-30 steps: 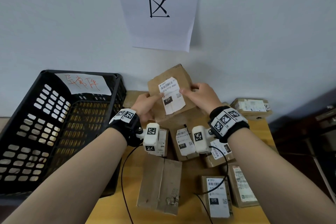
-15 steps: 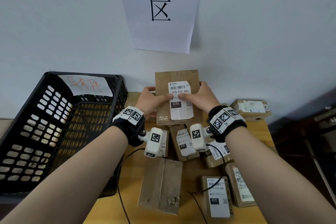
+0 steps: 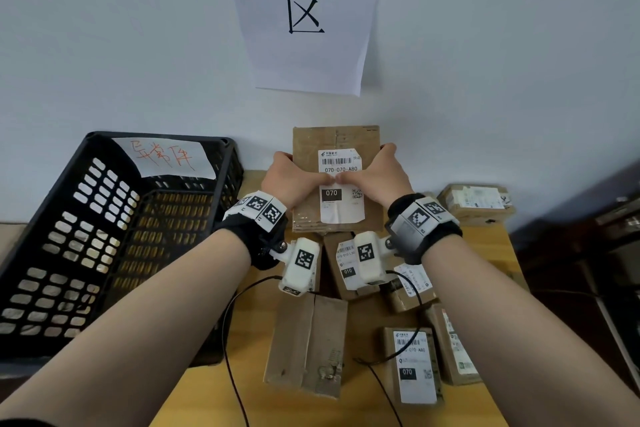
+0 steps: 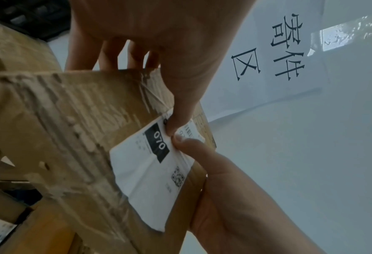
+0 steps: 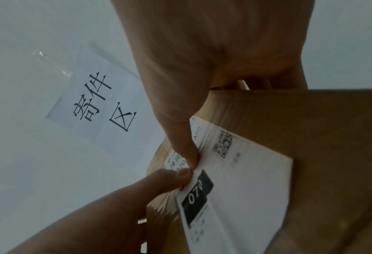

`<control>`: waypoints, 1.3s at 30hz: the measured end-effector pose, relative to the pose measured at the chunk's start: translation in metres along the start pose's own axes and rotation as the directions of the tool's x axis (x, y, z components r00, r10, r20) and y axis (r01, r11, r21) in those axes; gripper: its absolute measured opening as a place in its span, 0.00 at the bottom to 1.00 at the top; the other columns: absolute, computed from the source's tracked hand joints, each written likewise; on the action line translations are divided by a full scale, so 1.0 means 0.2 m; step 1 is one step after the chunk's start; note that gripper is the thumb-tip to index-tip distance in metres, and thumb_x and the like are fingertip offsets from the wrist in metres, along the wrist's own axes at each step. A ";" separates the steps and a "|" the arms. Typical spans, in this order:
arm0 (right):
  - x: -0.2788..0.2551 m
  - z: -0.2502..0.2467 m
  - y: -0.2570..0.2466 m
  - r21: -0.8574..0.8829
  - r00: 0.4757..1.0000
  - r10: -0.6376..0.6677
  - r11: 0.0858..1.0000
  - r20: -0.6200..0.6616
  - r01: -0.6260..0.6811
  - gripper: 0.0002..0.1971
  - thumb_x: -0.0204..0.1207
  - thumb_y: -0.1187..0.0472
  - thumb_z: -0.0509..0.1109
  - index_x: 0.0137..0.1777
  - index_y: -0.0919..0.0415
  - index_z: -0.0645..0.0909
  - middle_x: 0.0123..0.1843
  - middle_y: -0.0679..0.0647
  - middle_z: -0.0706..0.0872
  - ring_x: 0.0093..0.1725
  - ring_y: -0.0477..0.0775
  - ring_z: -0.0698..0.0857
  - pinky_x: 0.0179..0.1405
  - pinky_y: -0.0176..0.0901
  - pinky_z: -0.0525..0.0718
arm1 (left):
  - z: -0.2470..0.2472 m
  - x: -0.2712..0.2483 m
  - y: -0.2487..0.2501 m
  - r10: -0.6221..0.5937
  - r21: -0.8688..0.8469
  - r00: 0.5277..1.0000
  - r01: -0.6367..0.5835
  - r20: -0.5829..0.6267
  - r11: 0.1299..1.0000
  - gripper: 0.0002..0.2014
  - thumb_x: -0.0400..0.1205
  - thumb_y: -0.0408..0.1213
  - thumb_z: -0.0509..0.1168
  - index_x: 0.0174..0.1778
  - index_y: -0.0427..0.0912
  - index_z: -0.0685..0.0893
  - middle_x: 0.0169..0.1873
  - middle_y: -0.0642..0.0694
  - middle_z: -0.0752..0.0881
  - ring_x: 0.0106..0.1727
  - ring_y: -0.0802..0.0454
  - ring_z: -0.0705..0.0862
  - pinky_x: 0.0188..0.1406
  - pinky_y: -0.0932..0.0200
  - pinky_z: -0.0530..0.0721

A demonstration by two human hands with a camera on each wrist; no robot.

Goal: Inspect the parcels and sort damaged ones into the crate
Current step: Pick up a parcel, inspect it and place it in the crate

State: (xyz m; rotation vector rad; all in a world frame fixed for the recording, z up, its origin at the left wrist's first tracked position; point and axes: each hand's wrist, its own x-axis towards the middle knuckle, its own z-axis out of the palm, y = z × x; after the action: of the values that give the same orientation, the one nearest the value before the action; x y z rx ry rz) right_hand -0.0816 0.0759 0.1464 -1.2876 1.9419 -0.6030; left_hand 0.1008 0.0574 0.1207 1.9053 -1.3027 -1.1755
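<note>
The left hand (image 3: 289,180) and right hand (image 3: 375,177) grasp a flat brown cardboard parcel with a white "070" label (image 3: 337,149) by its sides, thumbs meeting on the label. It is held upright above the wooden table (image 3: 485,246), right of the black slotted plastic crate (image 3: 52,218).

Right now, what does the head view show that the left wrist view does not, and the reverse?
Head only: the black crate, the table and the other parcels lying there. Left wrist only: the held parcel's rough, torn side. Both: the left hand and right hand holding this parcel, thumbs on its 070 label, and the wall sign.
</note>
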 end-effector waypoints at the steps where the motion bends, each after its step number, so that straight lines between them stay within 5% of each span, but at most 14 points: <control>1: 0.00 0.00 0.00 -0.019 1.000 -0.002 1.000 -0.010 0.002 0.43 0.63 0.41 0.88 0.66 0.56 0.63 0.65 0.54 0.83 0.63 0.62 0.86 0.55 0.53 0.84 | 0.01 0.00 0.00 0.001 0.016 1.000 -0.001 -0.007 1.000 0.50 0.45 0.63 0.82 0.62 0.44 0.80 0.51 0.49 0.91 0.50 0.48 0.92 0.50 0.43 0.94; 7: -0.01 0.06 0.04 -0.077 0.999 0.031 0.997 0.016 -0.030 0.48 0.64 0.42 0.88 0.73 0.60 0.62 0.66 0.56 0.83 0.65 0.63 0.85 0.54 0.51 0.81 | 0.03 -0.01 -0.06 -0.045 0.074 0.999 0.044 0.011 0.996 0.50 0.41 0.66 0.80 0.58 0.44 0.82 0.47 0.48 0.91 0.45 0.47 0.92 0.44 0.44 0.95; 12: 0.01 0.03 0.09 0.016 0.996 0.021 1.000 0.082 -0.022 0.49 0.65 0.47 0.89 0.75 0.58 0.60 0.63 0.52 0.83 0.60 0.57 0.86 0.60 0.53 0.85 | 0.00 -0.04 -0.09 -0.025 -0.007 0.995 0.025 0.093 1.000 0.46 0.61 0.56 0.89 0.67 0.44 0.71 0.56 0.46 0.88 0.52 0.46 0.92 0.48 0.40 0.95; 14: 0.01 0.00 0.10 0.104 0.996 -0.005 0.995 0.092 -0.004 0.52 0.65 0.54 0.90 0.80 0.57 0.58 0.63 0.49 0.84 0.54 0.49 0.86 0.52 0.45 0.85 | -0.03 -0.04 -0.09 -0.002 -0.108 0.987 0.019 0.158 0.994 0.43 0.66 0.53 0.89 0.69 0.45 0.71 0.59 0.45 0.88 0.52 0.46 0.93 0.47 0.39 0.95; 16: 0.01 -0.03 0.11 0.159 0.993 -0.038 0.987 0.107 0.021 0.55 0.65 0.60 0.90 0.83 0.55 0.56 0.59 0.44 0.82 0.51 0.42 0.84 0.45 0.38 0.82 | -0.07 -0.05 -0.08 -0.001 -0.221 0.970 0.056 0.244 0.974 0.42 0.66 0.55 0.87 0.68 0.47 0.71 0.62 0.43 0.89 0.54 0.45 0.94 0.47 0.36 0.95; 18: 0.00 -0.05 0.12 0.215 0.990 -0.074 0.976 0.120 0.047 0.55 0.64 0.62 0.90 0.84 0.53 0.56 0.60 0.42 0.82 0.57 0.45 0.86 0.54 0.43 0.85 | -0.11 -0.07 -0.06 -0.009 -0.290 0.946 0.109 0.324 0.951 0.42 0.67 0.63 0.82 0.69 0.48 0.72 0.65 0.41 0.89 0.59 0.44 0.93 0.50 0.33 0.94; 21: -0.01 -0.08 0.11 0.304 0.987 -0.094 0.951 0.128 0.051 0.53 0.63 0.57 0.91 0.82 0.50 0.60 0.67 0.47 0.82 0.65 0.53 0.86 0.69 0.58 0.85 | -0.16 -0.09 -0.02 -0.053 -0.401 0.891 0.255 0.451 0.880 0.48 0.70 0.79 0.65 0.75 0.44 0.75 0.70 0.43 0.86 0.68 0.39 0.88 0.53 0.24 0.90; 25: -0.03 -0.11 0.06 0.342 0.982 -0.078 0.939 0.170 0.015 0.57 0.58 0.33 0.86 0.83 0.49 0.62 0.73 0.51 0.81 0.70 0.56 0.82 0.69 0.61 0.83 | -0.19 -0.06 -0.02 -0.102 -0.477 0.885 0.338 0.455 0.812 0.51 0.75 0.84 0.51 0.72 0.40 0.82 0.72 0.45 0.84 0.72 0.37 0.84 0.59 0.15 0.83; 29: -0.04 -0.10 0.02 0.339 0.995 -0.001 0.940 0.101 -0.034 0.48 0.65 0.25 0.77 0.81 0.50 0.71 0.75 0.50 0.80 0.71 0.56 0.81 0.64 0.61 0.84 | -0.19 -0.08 0.02 -0.055 -0.400 0.915 0.228 0.399 0.888 0.39 0.80 0.77 0.60 0.69 0.45 0.86 0.58 0.42 0.94 0.61 0.37 0.92 0.53 0.21 0.89; 32: -0.03 -0.08 0.00 0.280 0.997 0.003 0.960 0.077 -0.024 0.50 0.60 0.25 0.79 0.80 0.52 0.76 0.71 0.48 0.85 0.67 0.55 0.85 0.64 0.61 0.87 | -0.19 -0.09 0.05 -0.053 -0.334 0.946 0.165 0.320 0.928 0.44 0.71 0.68 0.79 0.73 0.40 0.76 0.64 0.40 0.89 0.61 0.38 0.90 0.43 0.26 0.92; 36: -0.02 -0.08 -0.02 0.282 0.997 -0.027 0.960 0.077 0.005 0.29 0.70 0.42 0.84 0.66 0.56 0.84 0.58 0.49 0.91 0.55 0.50 0.90 0.48 0.42 0.88 | -0.16 -0.13 0.10 -0.034 -0.216 0.980 0.077 0.196 0.973 0.41 0.72 0.53 0.85 0.71 0.45 0.67 0.61 0.47 0.82 0.55 0.47 0.89 0.38 0.35 0.95; 39: -0.01 -0.07 -0.02 0.241 0.998 -0.023 0.970 0.057 0.009 0.39 0.65 0.42 0.88 0.71 0.58 0.79 0.62 0.51 0.88 0.58 0.51 0.89 0.57 0.46 0.88 | -0.15 -0.14 0.11 -0.041 -0.178 0.986 0.070 0.159 0.982 0.40 0.72 0.50 0.86 0.69 0.45 0.67 0.58 0.47 0.81 0.51 0.49 0.89 0.39 0.33 0.94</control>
State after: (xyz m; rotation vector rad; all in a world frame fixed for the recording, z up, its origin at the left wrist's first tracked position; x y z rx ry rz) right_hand -0.0892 0.0764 0.1583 -1.1557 1.7504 -0.7742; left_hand 0.1132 0.0730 0.1625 1.7567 -1.1805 -1.4450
